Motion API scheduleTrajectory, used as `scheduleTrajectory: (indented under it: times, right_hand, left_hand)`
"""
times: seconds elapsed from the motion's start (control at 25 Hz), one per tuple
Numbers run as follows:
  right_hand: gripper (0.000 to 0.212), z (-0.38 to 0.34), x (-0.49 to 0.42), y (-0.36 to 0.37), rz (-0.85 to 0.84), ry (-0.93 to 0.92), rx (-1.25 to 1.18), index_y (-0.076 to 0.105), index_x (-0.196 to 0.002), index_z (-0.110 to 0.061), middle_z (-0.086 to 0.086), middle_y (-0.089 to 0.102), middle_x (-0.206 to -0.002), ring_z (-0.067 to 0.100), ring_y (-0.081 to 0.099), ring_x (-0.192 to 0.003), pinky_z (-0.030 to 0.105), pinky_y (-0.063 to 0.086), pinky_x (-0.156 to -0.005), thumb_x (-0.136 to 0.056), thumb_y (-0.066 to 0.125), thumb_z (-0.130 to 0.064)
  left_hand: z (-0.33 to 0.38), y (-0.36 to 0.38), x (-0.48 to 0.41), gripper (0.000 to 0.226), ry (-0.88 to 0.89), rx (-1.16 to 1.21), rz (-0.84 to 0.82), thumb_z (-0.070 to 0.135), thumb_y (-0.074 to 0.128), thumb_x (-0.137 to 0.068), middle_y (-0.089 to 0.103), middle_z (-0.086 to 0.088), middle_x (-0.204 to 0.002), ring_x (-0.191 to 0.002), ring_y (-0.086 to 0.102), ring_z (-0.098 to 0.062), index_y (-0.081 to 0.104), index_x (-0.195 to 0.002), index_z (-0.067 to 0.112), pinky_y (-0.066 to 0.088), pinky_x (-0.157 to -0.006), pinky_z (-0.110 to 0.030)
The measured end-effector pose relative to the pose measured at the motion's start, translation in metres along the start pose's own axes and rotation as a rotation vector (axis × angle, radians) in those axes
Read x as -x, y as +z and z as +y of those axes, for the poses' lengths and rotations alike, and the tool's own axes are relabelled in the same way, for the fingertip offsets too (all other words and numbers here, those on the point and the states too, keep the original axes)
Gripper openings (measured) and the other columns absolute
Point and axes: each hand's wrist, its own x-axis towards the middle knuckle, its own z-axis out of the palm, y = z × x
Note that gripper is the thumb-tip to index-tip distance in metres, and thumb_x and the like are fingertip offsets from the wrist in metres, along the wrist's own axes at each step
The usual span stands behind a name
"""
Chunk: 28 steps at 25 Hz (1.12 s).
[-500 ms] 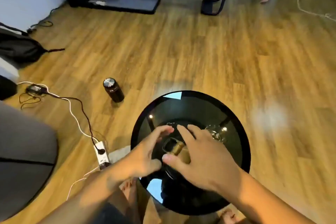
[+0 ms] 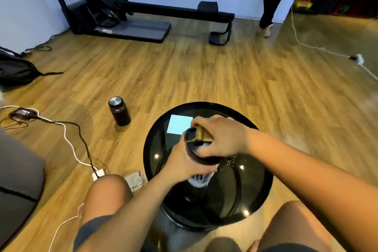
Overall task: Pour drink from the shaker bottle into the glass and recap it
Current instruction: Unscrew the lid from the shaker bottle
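1. Shaker bottle upright over the middle of the round black tabletop, held in both hands; white lower body with dark print showing below the grip, dark lid above.
2. Left hand wrapped round the bottle just under the lid, fingers curled closed around the body.
3. Right hand on top of the lid from the right, fingers bent down over the lid's far and near edges, gripping the lid and a gold-coloured flip cap.
4. Black carry loop sticking out at the lid's left, beside the gold piece.
5. Glass just right of the bottle, mostly hidden under the right wrist; only a clear rim and some glints visible, contents impossible to tell.
6. Tabletop glossy, reflecting a pale blue rectangle on its far left part, just beyond the hands.
7. Dark flask with a metal top standing on the wooden floor, well left of the tabletop.
8. White cable and dark cable running across the floor at left toward a white power strip near the left knee.
9. Black exercise machine against the far wall; another person's legs at far right.
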Motion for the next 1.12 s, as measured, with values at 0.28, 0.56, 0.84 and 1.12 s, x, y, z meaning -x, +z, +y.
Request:
scheduleTrajectory:
  times: [0.28,0.56,0.84,1.12]
  right_hand:
    - [0.083,-0.019,-0.002,0.001,0.072,0.323,0.397,0.046,-0.141,-0.023,0.014,0.06,-0.126,0.034,0.059,-0.112,0.04,0.043,-0.076,-0.086,0.024,-0.081]
    - [0.068,-0.011,-0.003,-0.018,-0.156,0.004,-0.018,0.047,-0.137,-0.043,-0.005,0.036,-0.155,0.029,0.018,-0.147,0.057,0.027,-0.114,-0.072,0.057,-0.057]
    - [0.053,-0.029,-0.003,-0.002,0.01,0.043,0.296,0.046,-0.128,-0.024,0.007,0.059,-0.115,0.031,0.056,-0.108,0.043,0.044,-0.088,-0.083,0.056,-0.051]
    - [0.06,-0.014,-0.012,-0.008,0.161,0.156,0.349,0.054,-0.132,-0.026,0.007,0.061,-0.122,0.032,0.053,-0.117,0.04,0.041,-0.082,-0.094,0.032,-0.067]
  left_hand:
    - [-0.008,0.004,0.0,0.091,-0.046,0.075,0.016,0.038,0.1,-0.049,0.073,0.009,-0.114,-0.107,0.069,0.0,0.051,-0.125,0.027,0.056,-0.097,-0.034]
    - [-0.011,0.003,-0.004,0.112,-0.027,0.053,-0.011,0.037,0.1,-0.052,0.066,0.011,-0.132,-0.126,0.061,-0.004,0.039,-0.145,0.026,0.049,-0.108,-0.03]
    - [-0.013,0.005,-0.005,0.1,-0.046,0.05,-0.03,0.03,0.1,-0.054,0.068,0.013,-0.124,-0.119,0.063,0.004,0.045,-0.138,0.024,0.053,-0.103,-0.025]
    - [-0.011,0.004,-0.002,0.099,-0.029,0.067,-0.018,0.031,0.099,-0.054,0.067,0.014,-0.126,-0.119,0.063,0.003,0.044,-0.136,0.032,0.052,-0.105,-0.026]
